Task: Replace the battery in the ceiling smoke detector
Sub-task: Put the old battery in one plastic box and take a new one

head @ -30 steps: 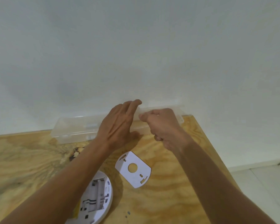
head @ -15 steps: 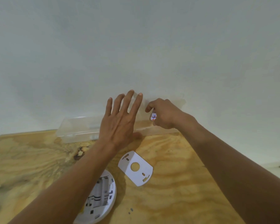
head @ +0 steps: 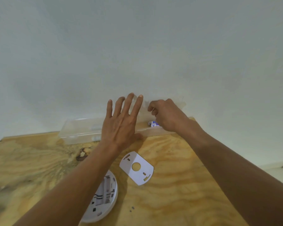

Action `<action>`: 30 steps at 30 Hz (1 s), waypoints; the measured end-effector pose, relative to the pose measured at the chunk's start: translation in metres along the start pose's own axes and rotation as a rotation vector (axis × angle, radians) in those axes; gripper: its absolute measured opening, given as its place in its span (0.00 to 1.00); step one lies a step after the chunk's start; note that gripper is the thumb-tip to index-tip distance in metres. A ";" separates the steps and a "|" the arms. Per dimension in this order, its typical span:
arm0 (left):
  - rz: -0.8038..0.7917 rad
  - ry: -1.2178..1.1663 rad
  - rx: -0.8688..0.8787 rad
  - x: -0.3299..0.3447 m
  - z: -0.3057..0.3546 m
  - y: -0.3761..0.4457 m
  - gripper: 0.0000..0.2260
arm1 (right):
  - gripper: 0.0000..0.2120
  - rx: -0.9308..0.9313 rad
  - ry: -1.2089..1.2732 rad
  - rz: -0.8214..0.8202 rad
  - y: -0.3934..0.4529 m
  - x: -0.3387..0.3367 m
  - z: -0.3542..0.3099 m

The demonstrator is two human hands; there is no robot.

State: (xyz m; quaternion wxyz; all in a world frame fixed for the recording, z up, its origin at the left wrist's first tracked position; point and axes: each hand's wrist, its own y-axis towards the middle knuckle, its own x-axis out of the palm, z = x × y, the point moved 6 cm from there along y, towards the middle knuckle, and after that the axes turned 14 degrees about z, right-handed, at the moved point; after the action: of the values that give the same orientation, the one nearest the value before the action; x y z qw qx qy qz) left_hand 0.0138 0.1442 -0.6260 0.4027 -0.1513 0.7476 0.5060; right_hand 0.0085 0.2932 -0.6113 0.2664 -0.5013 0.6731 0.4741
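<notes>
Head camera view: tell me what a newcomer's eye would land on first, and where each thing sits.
Two bare forearms reach across the plywood table to a clear plastic storage box against the white wall: the left hand spread flat, the right hand curled beside small white-and-blue batteries. Nearer lie a flat white mounting plate with a round hole and, half under the left arm, the opened round white smoke detector.

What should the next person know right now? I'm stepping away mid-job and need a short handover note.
Left hand: open, fingers spread, braced against the clear plastic box at the wall.
Right hand: curled at the box's right end, just above the batteries; whether it grips anything is unclear.
Smoke detector: off the ceiling, face down on the plywood table, back exposed.
Mounting plate: loose beside it.
Left: fit a fresh battery, reattach plate, remount.
</notes>
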 end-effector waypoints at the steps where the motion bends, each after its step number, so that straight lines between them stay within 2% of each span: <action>1: 0.001 0.003 0.000 0.000 0.000 0.000 0.59 | 0.21 -0.009 0.020 0.047 -0.001 -0.008 -0.002; 3: -0.001 0.012 -0.001 -0.001 0.000 0.000 0.59 | 0.18 -0.057 0.008 0.183 -0.002 -0.030 -0.008; 5: 0.001 0.017 -0.001 -0.001 0.000 0.000 0.59 | 0.19 -0.116 -0.140 0.246 -0.002 -0.047 -0.012; 7: 0.009 0.022 0.002 -0.002 0.001 -0.001 0.58 | 0.22 -0.134 -0.280 0.198 0.001 -0.053 -0.009; 9: 0.022 0.027 0.005 -0.003 0.001 -0.003 0.58 | 0.20 -0.125 -0.322 0.138 0.002 -0.053 -0.002; 12: 0.037 0.046 0.013 -0.002 0.003 -0.007 0.55 | 0.15 -0.121 -0.279 0.121 -0.001 -0.050 0.002; 16: 0.030 0.050 0.033 -0.001 0.007 -0.012 0.45 | 0.12 -0.106 -0.229 0.086 -0.015 -0.043 0.004; 25: -0.108 -0.088 0.007 -0.009 0.022 -0.013 0.20 | 0.16 -0.041 -0.178 0.057 -0.043 -0.036 0.017; 30: -0.163 -0.166 -0.029 -0.010 0.019 -0.012 0.21 | 0.15 -0.018 -0.131 0.116 -0.047 -0.038 0.041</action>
State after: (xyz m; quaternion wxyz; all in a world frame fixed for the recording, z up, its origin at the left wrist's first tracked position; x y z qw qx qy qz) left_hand 0.0365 0.1539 -0.6287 0.5006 -0.1749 0.6895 0.4934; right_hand 0.0610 0.3444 -0.6135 0.2773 -0.4318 0.6778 0.5265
